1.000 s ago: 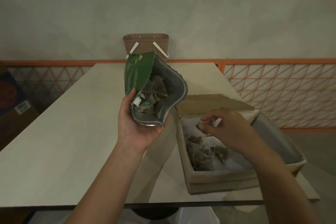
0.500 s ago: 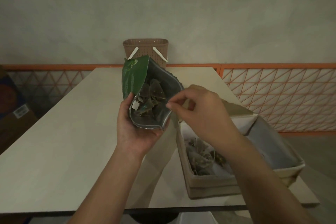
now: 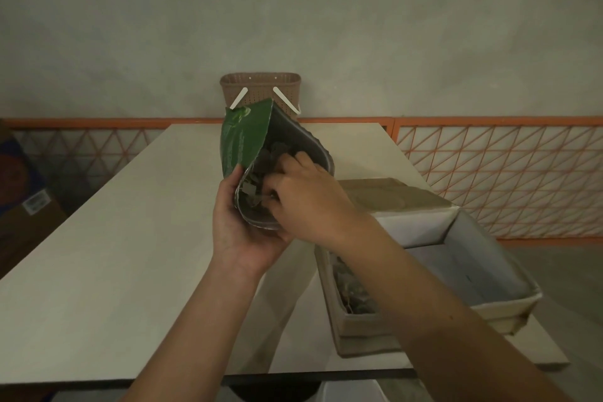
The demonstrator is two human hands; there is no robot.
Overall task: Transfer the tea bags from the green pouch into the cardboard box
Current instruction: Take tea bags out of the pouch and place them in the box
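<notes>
At about 4 o'clock, nearest the viewer, the open cardboard box sits on the pale table at its right edge, flaps folded outward. A few tea bags lie in its left end, partly hidden behind the right forearm.

Toward the centre, the left hand cups the lower end of the green pouch from beneath, thumb up along its green left side and fingers wrapped under the base; the pouch is held clear of the table, tilted with its silver-lined mouth facing the viewer. The right hand comes in from 5 o'clock and reaches into that mouth, fingers curled among the dark tea bags inside; whether they have closed on one cannot be told, since the fingertips are buried in the contents.

At 12 o'clock, beyond the table's far edge, a brown woven basket with white handles stands against the grey wall. An orange lattice railing runs across from 9 to 3 o'clock.
</notes>
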